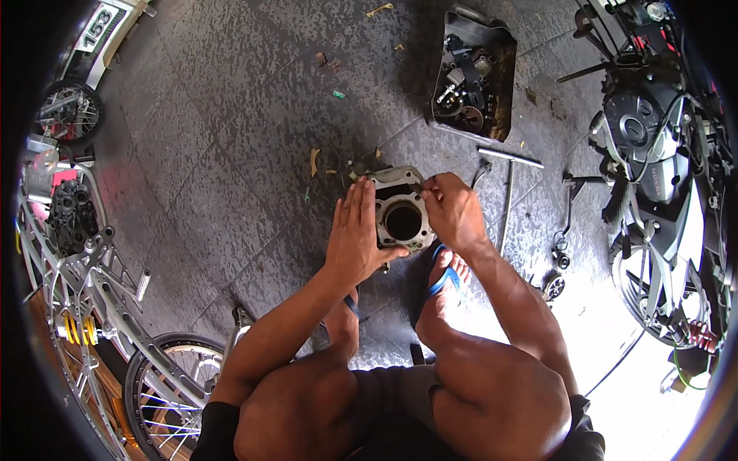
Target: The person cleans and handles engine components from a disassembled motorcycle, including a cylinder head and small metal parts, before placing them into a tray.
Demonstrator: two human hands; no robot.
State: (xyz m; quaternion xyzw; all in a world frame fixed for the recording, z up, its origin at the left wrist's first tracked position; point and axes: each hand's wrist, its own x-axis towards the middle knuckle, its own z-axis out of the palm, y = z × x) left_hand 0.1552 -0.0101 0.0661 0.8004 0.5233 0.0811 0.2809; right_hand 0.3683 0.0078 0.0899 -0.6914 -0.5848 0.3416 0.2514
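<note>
A grey metal engine cylinder (401, 200) stands on the floor between my feet, its round dark bore facing up. My left hand (355, 230) lies along its left side, fingers stretched out together and thumb spread across the near edge. At the upper right of the cylinder, my right hand (455, 211) is closed in a pinch against the rim. What the right fingertips hold is hidden and too small to name. Grime marks the cylinder's flat top face.
Beyond the cylinder, a metal tray (503, 100) holds greasy engine parts. A T-handle wrench (509, 192) lies to the right. Motorcycles stand on the right (653, 154) and left (115, 300). Small scraps dot the grey floor (231, 138). My feet wear blue flip-flops (447, 278).
</note>
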